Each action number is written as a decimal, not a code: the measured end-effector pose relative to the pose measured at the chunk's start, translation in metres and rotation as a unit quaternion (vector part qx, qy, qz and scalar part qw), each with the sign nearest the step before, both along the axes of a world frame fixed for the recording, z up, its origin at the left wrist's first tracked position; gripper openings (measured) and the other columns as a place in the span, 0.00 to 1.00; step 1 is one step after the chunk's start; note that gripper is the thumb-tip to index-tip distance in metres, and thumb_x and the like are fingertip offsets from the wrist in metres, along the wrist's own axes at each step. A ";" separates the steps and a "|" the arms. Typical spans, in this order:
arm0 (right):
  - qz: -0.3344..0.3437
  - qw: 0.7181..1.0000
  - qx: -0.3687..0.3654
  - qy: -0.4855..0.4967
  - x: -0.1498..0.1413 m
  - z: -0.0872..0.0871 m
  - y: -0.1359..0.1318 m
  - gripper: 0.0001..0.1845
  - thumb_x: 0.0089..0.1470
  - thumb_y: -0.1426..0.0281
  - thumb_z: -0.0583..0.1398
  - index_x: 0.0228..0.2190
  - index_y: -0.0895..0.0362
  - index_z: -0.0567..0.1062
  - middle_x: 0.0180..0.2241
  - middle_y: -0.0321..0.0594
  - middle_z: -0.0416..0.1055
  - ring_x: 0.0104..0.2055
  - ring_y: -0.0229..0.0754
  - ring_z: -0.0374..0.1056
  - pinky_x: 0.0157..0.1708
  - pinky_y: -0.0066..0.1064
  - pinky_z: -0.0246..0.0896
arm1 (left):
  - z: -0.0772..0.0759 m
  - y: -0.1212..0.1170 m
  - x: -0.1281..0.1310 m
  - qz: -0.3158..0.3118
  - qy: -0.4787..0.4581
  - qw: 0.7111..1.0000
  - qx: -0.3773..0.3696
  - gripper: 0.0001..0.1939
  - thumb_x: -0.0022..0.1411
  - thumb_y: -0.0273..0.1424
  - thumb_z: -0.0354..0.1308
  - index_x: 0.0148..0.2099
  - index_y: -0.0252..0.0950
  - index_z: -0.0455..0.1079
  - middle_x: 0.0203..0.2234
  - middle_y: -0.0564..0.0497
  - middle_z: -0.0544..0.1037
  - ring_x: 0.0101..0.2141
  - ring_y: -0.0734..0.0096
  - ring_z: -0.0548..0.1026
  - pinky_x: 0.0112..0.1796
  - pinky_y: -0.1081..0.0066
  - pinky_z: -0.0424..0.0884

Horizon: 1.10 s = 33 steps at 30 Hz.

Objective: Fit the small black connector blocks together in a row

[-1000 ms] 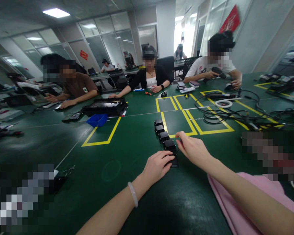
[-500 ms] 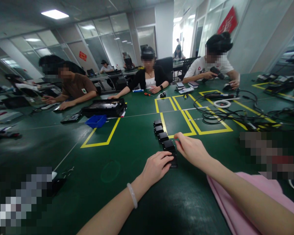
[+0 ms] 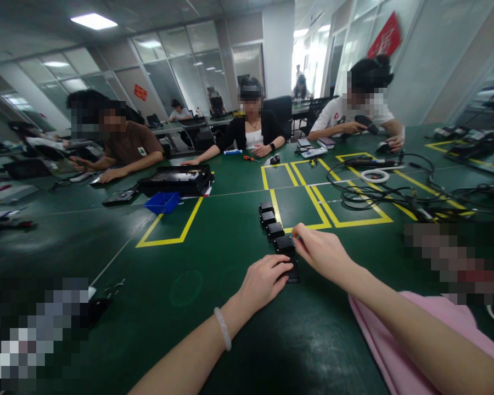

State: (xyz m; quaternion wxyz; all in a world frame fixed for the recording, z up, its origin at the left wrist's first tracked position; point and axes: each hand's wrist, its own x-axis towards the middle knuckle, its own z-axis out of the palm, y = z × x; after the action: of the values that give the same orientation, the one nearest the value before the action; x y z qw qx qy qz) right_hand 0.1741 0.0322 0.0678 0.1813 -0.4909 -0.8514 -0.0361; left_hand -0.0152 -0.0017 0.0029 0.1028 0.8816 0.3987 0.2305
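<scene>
A row of small black box-like blocks runs away from me across the green table, and the blocks look joined end to end. My left hand rests at the near end, with thumb and fingers around the nearest black piece and covering part of it. Beside the right edge of the nearest raised block, my right hand is closed in a pinch. Whatever its fingertips hold is hidden or too small to make out.
Yellow tape marks rectangles beyond my hands. Tangled black cables lie to the right, a pink cloth nearer. A blue tray and black casing stand left. Several co-workers sit across the table.
My right hand's fingertips have shifted slightly left, closer to the block's edge. My left hand and the row of blocks stay in place.
</scene>
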 end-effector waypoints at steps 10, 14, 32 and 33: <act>0.025 0.997 0.055 0.050 -0.001 -0.010 0.006 0.11 0.62 0.70 0.48 0.37 0.58 0.69 0.27 0.38 0.75 0.27 0.37 0.70 0.27 0.26 0.49 | 0.001 -0.001 -0.001 0.001 0.006 1.000 -0.005 0.15 0.63 0.26 0.54 0.52 0.41 0.66 0.51 0.50 0.70 0.50 0.64 0.69 0.50 0.62 0.69; 0.037 0.995 0.056 0.070 0.001 -0.012 0.005 0.12 0.62 0.71 0.48 0.37 0.59 0.70 0.30 0.41 0.75 0.30 0.38 0.70 0.30 0.26 0.53 | 0.001 -0.002 0.000 0.006 0.007 1.000 -0.005 0.15 0.63 0.26 0.54 0.52 0.41 0.66 0.51 0.50 0.70 0.50 0.65 0.69 0.51 0.63 0.68; 0.031 0.999 -0.004 0.018 0.009 -0.004 0.009 0.13 0.64 0.65 0.47 0.34 0.56 0.67 0.26 0.37 0.74 0.26 0.39 0.69 0.25 0.27 0.48 | 0.002 -0.002 0.000 0.002 0.006 1.000 -0.004 0.15 0.63 0.26 0.54 0.52 0.40 0.66 0.51 0.49 0.70 0.50 0.65 0.69 0.51 0.63 0.68; 0.031 0.999 -0.004 0.016 0.010 -0.004 0.009 0.12 0.64 0.66 0.47 0.34 0.56 0.67 0.26 0.37 0.74 0.25 0.38 0.69 0.24 0.27 0.48 | 0.002 -0.002 0.000 0.000 0.004 1.000 -0.003 0.15 0.63 0.26 0.54 0.52 0.40 0.66 0.51 0.49 0.70 0.50 0.65 0.69 0.51 0.62 0.68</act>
State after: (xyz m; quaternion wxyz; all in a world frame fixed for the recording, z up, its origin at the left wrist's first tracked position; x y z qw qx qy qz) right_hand 0.1838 0.0412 0.0636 0.1939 -0.4656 -0.8633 -0.0189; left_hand -0.0155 -0.0037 0.0054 0.1044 0.8821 0.3999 0.2259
